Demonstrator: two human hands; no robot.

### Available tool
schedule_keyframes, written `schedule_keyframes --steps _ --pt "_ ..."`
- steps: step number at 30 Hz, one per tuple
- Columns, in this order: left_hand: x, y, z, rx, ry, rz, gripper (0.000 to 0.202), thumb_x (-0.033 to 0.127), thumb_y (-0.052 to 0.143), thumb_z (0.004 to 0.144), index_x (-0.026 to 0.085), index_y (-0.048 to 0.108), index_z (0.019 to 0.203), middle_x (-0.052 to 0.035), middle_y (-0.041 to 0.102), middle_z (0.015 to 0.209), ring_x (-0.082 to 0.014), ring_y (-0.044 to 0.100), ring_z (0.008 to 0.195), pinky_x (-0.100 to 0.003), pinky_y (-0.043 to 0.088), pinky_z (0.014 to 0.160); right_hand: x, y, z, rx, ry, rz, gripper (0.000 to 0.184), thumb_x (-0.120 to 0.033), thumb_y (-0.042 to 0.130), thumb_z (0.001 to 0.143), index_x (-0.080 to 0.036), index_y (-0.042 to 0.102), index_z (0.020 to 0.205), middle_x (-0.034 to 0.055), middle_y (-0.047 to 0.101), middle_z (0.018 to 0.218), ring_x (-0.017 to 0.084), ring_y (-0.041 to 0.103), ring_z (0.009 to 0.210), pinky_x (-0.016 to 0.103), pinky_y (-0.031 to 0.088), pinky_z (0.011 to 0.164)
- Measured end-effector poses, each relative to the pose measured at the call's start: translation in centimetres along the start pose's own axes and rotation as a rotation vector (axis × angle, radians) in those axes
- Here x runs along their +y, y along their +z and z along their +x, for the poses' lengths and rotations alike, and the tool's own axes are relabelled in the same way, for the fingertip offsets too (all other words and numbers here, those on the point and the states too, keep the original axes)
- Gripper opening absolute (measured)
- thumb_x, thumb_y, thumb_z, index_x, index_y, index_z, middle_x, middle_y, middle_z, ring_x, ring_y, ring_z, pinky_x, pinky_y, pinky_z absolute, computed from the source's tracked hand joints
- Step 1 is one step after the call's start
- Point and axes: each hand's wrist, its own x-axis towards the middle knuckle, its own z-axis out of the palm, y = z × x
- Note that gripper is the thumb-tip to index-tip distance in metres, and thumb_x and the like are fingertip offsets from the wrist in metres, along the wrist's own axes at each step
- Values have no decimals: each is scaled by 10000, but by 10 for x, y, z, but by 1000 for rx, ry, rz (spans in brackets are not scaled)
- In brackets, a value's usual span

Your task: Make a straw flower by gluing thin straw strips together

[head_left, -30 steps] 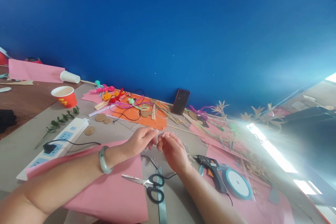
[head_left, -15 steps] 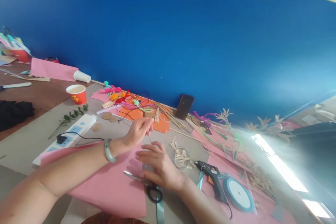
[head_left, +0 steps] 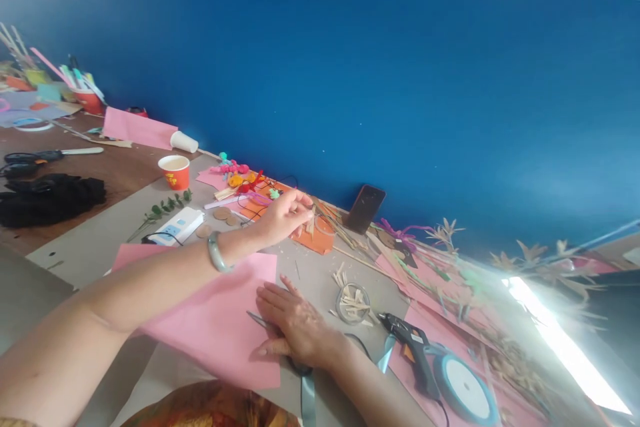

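My left hand (head_left: 284, 219), with a pale bracelet (head_left: 217, 252) on the wrist, is raised over the orange paper (head_left: 316, 241) at the back. Its thumb and fingers are curled together; anything between them is too small to make out. My right hand (head_left: 300, 327) lies palm down with its fingers stretched out, at the right edge of a pink sheet (head_left: 210, 313). It covers most of a pair of scissors (head_left: 257, 319), whose blade tip and part of a dark handle show. A light blue ribbon (head_left: 308, 400) runs from under that hand toward the front edge.
Right of my hand are wood slivers with a clear ring (head_left: 353, 303), a glue gun (head_left: 413, 347) and a ribbon spool (head_left: 465, 390). A phone (head_left: 366, 209) leans on the blue wall. To the left stand a paper cup (head_left: 175, 173) and a power strip (head_left: 177, 225).
My left hand has moved up and away toward the orange paper. My right hand has come down flat over the scissors. The view has swung slightly left.
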Motion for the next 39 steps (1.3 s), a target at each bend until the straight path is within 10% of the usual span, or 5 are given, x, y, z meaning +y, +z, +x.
schedule_keyframes --steps 8,15,21,31,39 --pt "3 -18 -17 21 -76 -17 101 227 541 854 167 480 908 19 577 670 -56 517 450 -172 397 418 2 7 2 40 -4 -15 704 -644 566 760 -131 550 1242 172 579 1288 295 476 1246 477 203 1137" --pt "-50 -3 -35 132 -165 -55 151 329 499 875 180 477 892 34 552 628 -69 493 424 -188 401 417 2 5 2 22 44 -49 615 -583 525 841 -130 533 1258 180 542 1331 289 446 1279 501 246 1118" --pt "-89 -1 -45 135 -110 87 222 398 467 883 183 515 858 34 536 644 -78 504 466 -183 385 437 15 -25 -4 297 213 -109 220 -303 515 911 -208 602 1088 90 675 1059 233 599 1020 508 270 1062" --pt "-74 -6 -56 -21 56 306 258 374 422 920 178 531 793 40 531 611 -92 501 543 -200 366 545 29 -6 1 114 464 -310 106 -233 569 842 -180 639 784 42 647 767 180 569 741 314 312 738" --pt "-71 -10 -61 12 188 429 278 362 350 961 182 527 846 31 536 630 -100 497 579 -211 365 588 43 -14 -6 231 684 -498 173 -187 429 885 -173 541 754 32 627 642 183 575 629 294 278 663"
